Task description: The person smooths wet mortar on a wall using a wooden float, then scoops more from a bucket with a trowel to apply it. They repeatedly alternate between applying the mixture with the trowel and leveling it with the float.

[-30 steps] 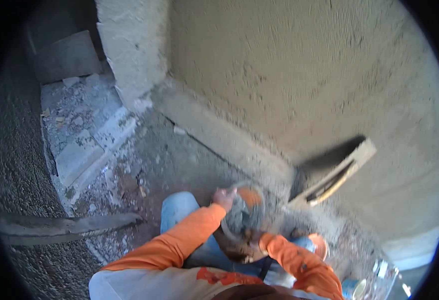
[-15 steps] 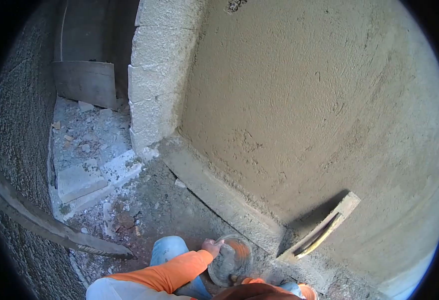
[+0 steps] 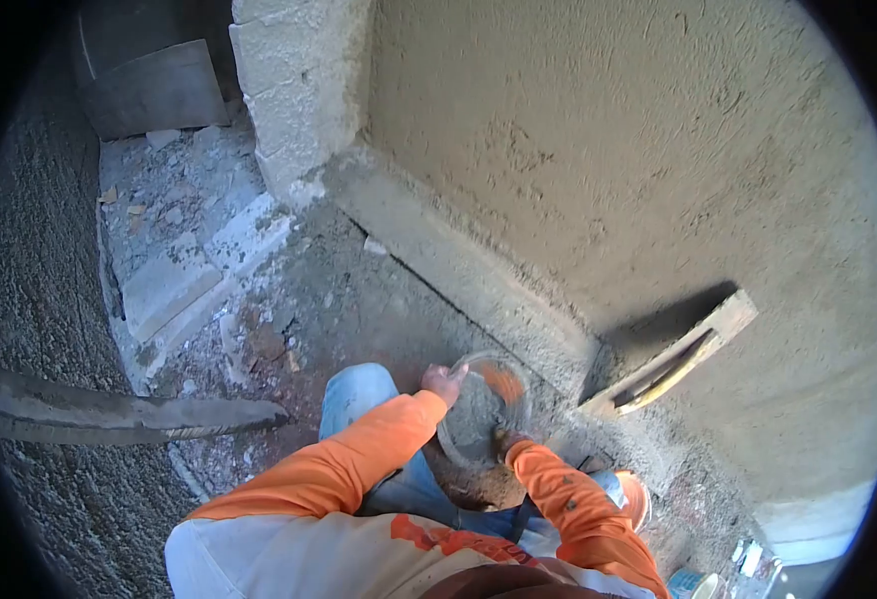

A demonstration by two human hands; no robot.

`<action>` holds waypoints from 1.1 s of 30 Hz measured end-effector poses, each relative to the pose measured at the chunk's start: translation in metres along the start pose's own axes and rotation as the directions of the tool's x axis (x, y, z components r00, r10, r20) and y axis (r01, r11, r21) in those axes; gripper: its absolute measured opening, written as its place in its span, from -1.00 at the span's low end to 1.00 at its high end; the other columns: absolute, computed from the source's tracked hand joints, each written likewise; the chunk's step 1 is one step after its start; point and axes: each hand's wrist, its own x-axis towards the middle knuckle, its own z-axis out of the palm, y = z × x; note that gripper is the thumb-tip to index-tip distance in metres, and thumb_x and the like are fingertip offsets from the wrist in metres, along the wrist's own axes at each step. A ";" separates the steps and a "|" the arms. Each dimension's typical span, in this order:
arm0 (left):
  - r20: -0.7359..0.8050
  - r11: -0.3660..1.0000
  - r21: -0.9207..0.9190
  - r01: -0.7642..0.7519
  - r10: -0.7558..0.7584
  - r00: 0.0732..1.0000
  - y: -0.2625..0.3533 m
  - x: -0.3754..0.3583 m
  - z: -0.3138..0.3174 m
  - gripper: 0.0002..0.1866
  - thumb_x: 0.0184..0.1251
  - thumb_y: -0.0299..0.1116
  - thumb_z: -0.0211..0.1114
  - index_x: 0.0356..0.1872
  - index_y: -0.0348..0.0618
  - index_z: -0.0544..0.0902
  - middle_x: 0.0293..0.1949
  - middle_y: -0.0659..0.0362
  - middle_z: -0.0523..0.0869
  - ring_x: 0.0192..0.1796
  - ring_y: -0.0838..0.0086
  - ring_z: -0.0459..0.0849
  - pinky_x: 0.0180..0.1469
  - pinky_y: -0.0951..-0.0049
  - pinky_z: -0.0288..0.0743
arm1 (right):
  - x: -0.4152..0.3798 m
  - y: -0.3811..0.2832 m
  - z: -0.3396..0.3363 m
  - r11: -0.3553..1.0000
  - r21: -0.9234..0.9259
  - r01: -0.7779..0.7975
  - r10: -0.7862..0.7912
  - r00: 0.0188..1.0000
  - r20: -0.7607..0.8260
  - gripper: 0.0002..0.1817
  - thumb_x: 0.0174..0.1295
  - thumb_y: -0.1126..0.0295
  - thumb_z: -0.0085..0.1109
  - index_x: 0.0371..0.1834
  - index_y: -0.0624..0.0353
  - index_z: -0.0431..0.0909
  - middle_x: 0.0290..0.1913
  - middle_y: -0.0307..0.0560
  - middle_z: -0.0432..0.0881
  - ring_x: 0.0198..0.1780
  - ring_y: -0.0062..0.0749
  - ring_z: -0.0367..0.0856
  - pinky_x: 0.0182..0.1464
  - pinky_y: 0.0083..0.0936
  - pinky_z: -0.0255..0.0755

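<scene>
A round, mortar-caked bucket (image 3: 473, 419) stands between my knees, with grey mortar inside and an orange patch on its inner wall. My left hand (image 3: 443, 382) is closed on its upper left rim, thumb stretched over the edge. At the lower right rim, my right hand (image 3: 506, 441) is curled against the bucket; its fingers are partly hidden. Right of the bucket, a long plastering float (image 3: 728, 317) with a pale curved handle (image 3: 670, 373) leans against the freshly plastered wall (image 3: 578, 130).
A mortar-covered ledge (image 3: 468, 280) runs along the wall's foot. Rubble and broken slabs (image 3: 169, 285) lie at the left, below a leaning sheet (image 3: 154, 90). A curved bar (image 3: 129, 407) juts in from the left. A small tub (image 3: 693, 584) sits at the lower right.
My view has tipped down, so the bucket and float appear higher. My right arm, mostly out of sight before, now shows, reaching to the bucket. My left hand stays at the rim.
</scene>
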 end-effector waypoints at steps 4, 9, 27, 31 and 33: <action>0.118 0.975 -0.221 0.022 0.004 0.993 0.017 -0.004 -0.017 -0.45 0.19 0.11 0.12 -0.55 -0.31 0.58 -0.42 -0.10 0.63 -0.22 0.01 0.53 -0.08 0.14 0.32 | -0.058 -0.018 -0.029 0.987 0.044 0.158 -0.163 0.970 0.180 -0.59 0.11 0.07 0.05 -0.10 0.13 0.52 -0.13 0.14 0.57 -0.06 -0.01 0.52 -0.08 -0.17 0.40; 0.007 0.991 -0.063 -0.120 0.120 0.993 -0.002 0.006 -0.005 -0.44 0.12 0.11 0.23 -0.68 -0.28 0.53 -0.57 -0.13 0.56 -0.50 0.10 0.46 -0.33 0.13 0.33 | -0.053 0.027 -0.085 0.998 -0.012 0.059 -0.057 0.991 0.118 -0.63 0.12 0.12 0.04 -0.09 0.09 0.52 -0.19 0.11 0.59 -0.14 -0.04 0.57 -0.15 -0.19 0.44; 0.081 0.961 -0.245 0.128 -0.111 0.991 0.001 0.003 -0.010 -0.42 0.11 -0.05 0.33 -0.88 -0.20 0.31 -0.80 0.30 0.28 -0.65 0.59 0.16 -0.54 0.43 0.15 | -0.068 -0.019 -0.062 0.137 0.887 -0.440 -0.244 0.853 0.461 -0.78 0.09 0.37 0.16 -0.22 0.13 0.41 -0.63 -0.20 0.40 -0.64 -0.49 0.41 -0.63 -0.43 0.38; 0.133 0.982 -0.156 0.109 -0.088 0.987 0.025 -0.001 -0.026 -0.44 0.08 -0.02 0.31 -0.85 -0.27 0.38 -0.78 0.15 0.40 -0.66 0.39 0.26 -0.48 0.28 0.23 | -0.071 0.015 -0.107 0.913 0.408 -0.016 -0.064 0.982 0.180 -0.68 0.12 0.27 0.13 -0.09 0.16 0.42 -0.43 0.06 0.58 -0.37 -0.18 0.59 -0.32 -0.30 0.51; 0.131 0.986 -0.137 0.096 -0.078 0.988 0.020 0.001 -0.022 -0.45 0.10 -0.04 0.31 -0.85 -0.26 0.38 -0.78 0.17 0.42 -0.62 0.39 0.31 -0.42 0.31 0.28 | -0.043 0.033 -0.084 0.973 0.163 -0.161 0.170 0.984 -0.045 -0.64 0.20 0.26 -0.03 0.02 0.20 0.40 -0.20 0.19 0.61 -0.12 -0.01 0.59 -0.09 -0.26 0.47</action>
